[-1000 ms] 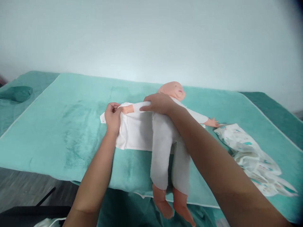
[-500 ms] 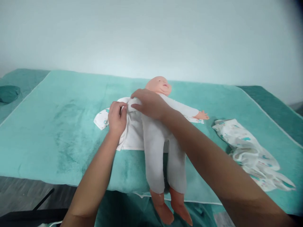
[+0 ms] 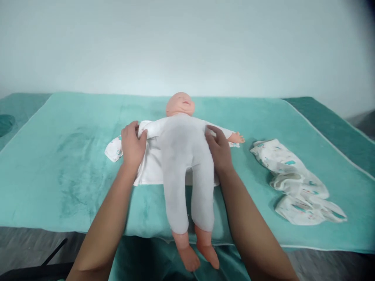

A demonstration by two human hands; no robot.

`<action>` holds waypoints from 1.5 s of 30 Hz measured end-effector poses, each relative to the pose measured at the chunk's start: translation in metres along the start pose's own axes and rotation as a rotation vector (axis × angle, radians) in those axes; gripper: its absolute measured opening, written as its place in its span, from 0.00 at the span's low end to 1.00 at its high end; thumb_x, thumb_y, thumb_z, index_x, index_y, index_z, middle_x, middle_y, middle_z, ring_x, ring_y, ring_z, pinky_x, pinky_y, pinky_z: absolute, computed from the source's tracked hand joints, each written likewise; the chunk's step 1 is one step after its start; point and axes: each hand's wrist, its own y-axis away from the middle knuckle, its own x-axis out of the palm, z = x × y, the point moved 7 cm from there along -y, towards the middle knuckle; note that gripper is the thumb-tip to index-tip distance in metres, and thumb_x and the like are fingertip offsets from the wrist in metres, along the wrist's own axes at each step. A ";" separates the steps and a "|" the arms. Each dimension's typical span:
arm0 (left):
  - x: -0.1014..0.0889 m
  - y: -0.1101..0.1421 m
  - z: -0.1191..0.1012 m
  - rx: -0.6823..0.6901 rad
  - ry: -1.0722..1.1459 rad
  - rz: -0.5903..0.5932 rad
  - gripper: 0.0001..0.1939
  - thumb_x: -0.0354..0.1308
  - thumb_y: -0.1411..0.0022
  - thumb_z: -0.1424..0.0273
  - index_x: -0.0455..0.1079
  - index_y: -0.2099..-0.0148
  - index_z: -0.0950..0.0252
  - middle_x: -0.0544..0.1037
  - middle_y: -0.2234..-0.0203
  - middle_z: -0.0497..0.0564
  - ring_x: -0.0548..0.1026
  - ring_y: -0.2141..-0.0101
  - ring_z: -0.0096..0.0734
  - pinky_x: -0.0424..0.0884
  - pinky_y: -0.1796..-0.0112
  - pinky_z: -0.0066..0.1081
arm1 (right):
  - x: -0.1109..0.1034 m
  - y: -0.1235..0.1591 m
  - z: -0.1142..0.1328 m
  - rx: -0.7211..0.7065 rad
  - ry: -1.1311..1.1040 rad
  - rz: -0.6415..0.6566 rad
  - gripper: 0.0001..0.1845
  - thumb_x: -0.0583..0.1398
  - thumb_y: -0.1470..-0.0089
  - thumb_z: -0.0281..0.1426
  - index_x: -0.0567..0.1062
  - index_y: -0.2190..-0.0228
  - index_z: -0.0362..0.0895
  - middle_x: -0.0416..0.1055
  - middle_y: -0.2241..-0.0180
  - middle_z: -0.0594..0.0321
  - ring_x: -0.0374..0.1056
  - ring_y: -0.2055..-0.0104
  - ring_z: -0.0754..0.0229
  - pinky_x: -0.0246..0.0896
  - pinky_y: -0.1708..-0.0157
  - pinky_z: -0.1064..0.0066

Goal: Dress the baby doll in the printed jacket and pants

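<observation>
The doll (image 3: 181, 142) lay face-up on the white shirt (image 3: 150, 166), over the teal cover (image 3: 79, 164). A pale wall (image 3: 187, 47) stood behind; grey flooring (image 3: 26, 244) showed below. My left hand (image 3: 133, 144) gripped the shirt; my right hand (image 3: 219, 151) was at the doll's side, its closure indeterminable.

By the left hand (image 3: 133, 145), one hand of the doll (image 3: 184, 144) is hidden. To the left hand's right, the doll covers the shirt's middle (image 3: 151, 166).

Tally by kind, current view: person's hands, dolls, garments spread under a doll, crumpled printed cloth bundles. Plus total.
Person's hands: 2 (left hand, right hand)
Dolls: 1 (doll)
Spread garments: 1 (white garment)
Crumpled bundles: 1 (printed cloth bundle)
Total: 5
</observation>
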 end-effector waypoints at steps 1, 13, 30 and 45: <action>0.003 -0.004 -0.001 0.001 -0.039 0.041 0.13 0.59 0.35 0.69 0.72 0.49 0.64 0.78 0.54 0.59 0.73 0.49 0.48 0.67 0.45 0.46 | 0.003 0.000 0.001 0.007 -0.051 0.042 0.30 0.61 0.42 0.51 0.74 0.44 0.48 0.80 0.59 0.58 0.73 0.59 0.53 0.69 0.60 0.62; 0.015 -0.032 -0.029 -0.034 0.225 0.104 0.07 0.55 0.37 0.72 0.75 0.60 0.63 0.82 0.64 0.50 0.78 0.61 0.34 0.72 0.53 0.35 | 0.059 0.015 0.023 0.013 -0.498 0.515 0.37 0.67 0.45 0.47 0.63 0.37 0.60 0.73 0.43 0.63 0.69 0.39 0.51 0.66 0.37 0.53; 0.008 -0.007 -0.118 0.178 0.522 0.378 0.14 0.56 0.41 0.80 0.74 0.56 0.61 0.81 0.54 0.50 0.78 0.52 0.33 0.74 0.48 0.37 | 0.065 0.025 0.012 0.144 -0.618 0.582 0.48 0.72 0.52 0.43 0.55 0.36 0.63 0.65 0.37 0.62 0.64 0.35 0.49 0.67 0.37 0.51; -0.036 0.085 0.003 -0.284 0.247 0.282 0.17 0.58 0.32 0.53 0.75 0.52 0.59 0.81 0.60 0.50 0.77 0.61 0.40 0.73 0.58 0.39 | 0.065 0.025 0.009 0.136 -0.626 0.563 0.45 0.71 0.49 0.44 0.56 0.37 0.61 0.68 0.40 0.63 0.67 0.37 0.51 0.64 0.34 0.49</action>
